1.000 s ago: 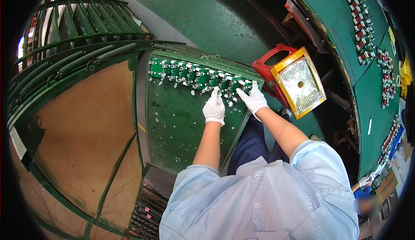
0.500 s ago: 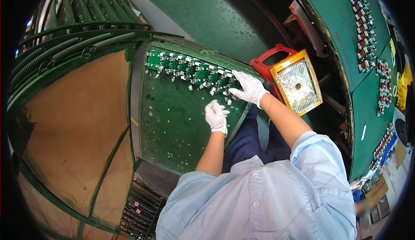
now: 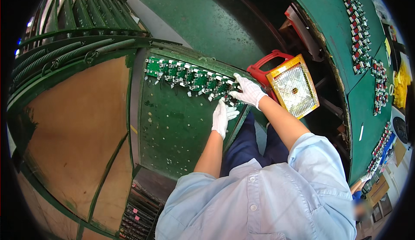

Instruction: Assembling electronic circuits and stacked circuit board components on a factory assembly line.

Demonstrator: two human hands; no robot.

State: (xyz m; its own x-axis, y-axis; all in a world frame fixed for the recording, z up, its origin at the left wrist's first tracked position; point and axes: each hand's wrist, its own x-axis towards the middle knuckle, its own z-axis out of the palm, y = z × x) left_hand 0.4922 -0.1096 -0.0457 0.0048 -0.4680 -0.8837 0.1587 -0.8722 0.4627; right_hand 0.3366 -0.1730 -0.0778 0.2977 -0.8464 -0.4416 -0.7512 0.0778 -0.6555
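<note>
A long row of joined green circuit boards, with white connectors and short dark wires hanging off its near side, lies along the far edge of a green work surface. My right hand, in a white striped glove, grips the right end of this circuit board strip, thumb on the near side and fingers across the far side. Just below that end is my left hand, gloved likewise. One of its fingertips reaches up to the connectors; the other fingers stretch apart to the right, with nothing visible in them.
A red plastic stool with a yellow-edged, tape-wrapped panel stands right of the surface. Brown boards in a green frame with springs fill the left. Further right, a green bench carries rows of small parts; another person's gloved hand shows there.
My left hand has moved up and right to the near edge of the circuit boards, its fingers spreading out. My right hand stays at the strip's right end. The view has shifted slightly.
</note>
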